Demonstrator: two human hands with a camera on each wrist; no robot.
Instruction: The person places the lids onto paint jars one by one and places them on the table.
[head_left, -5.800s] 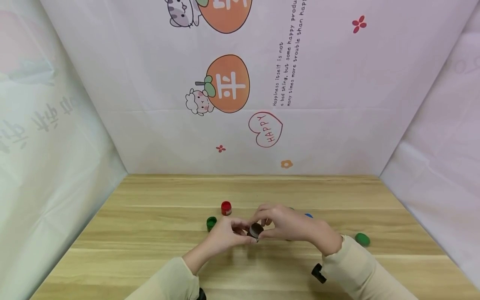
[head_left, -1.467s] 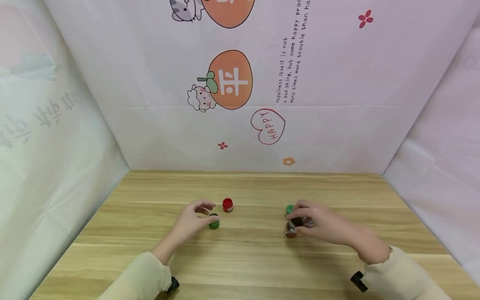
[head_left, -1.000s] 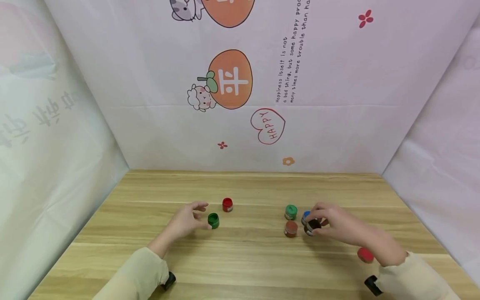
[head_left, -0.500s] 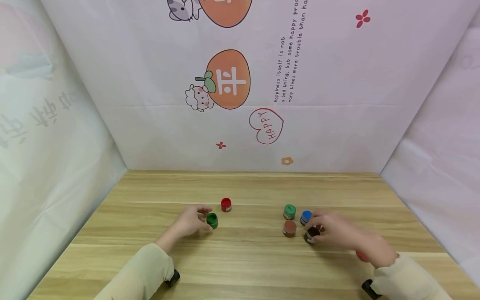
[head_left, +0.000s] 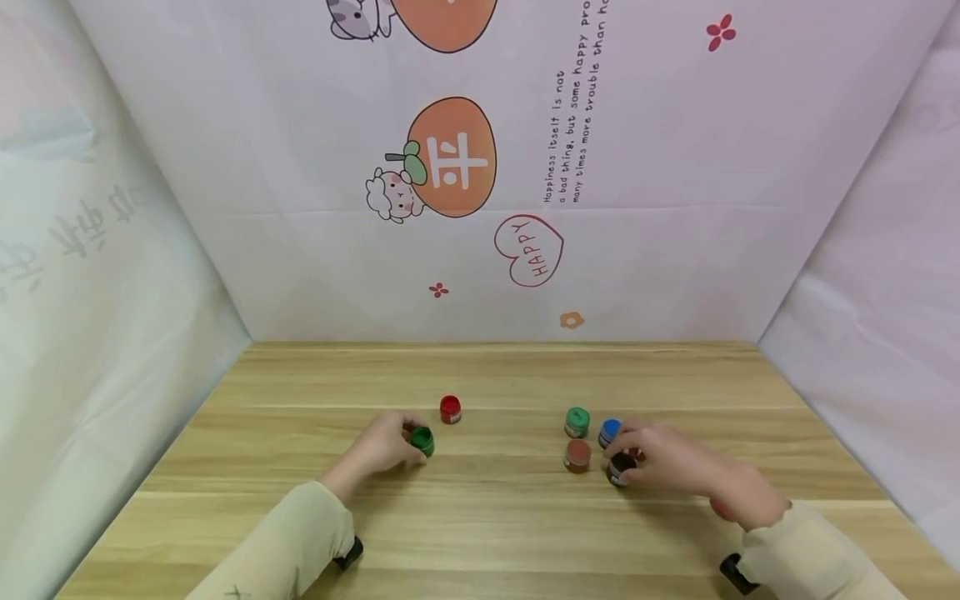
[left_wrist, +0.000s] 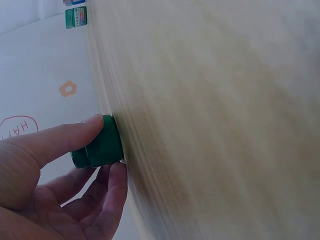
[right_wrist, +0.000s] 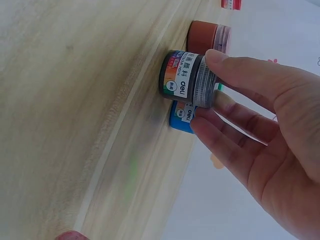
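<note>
Black paint jar (right_wrist: 181, 77) seemingly placed, our right hand (head_left: 662, 457) should release its pinch; our left hand (head_left: 384, 442) pinches a dark-green jar (left_wrist: 106, 145).

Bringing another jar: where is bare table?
Bare: the wooden table along its far edge, and between round dark green jar and round brown jar. Crowded: around the latter, round light green jar, round blue jar, round black jar and right hand.

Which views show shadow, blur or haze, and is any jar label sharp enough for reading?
Head view: right hand slightly blurred, soft shadow on the table under its forearm; left wrist view: hazy, distant green jar with unreadable label; right wrist view: crisper, "deli" readable on the dark jar.
</note>
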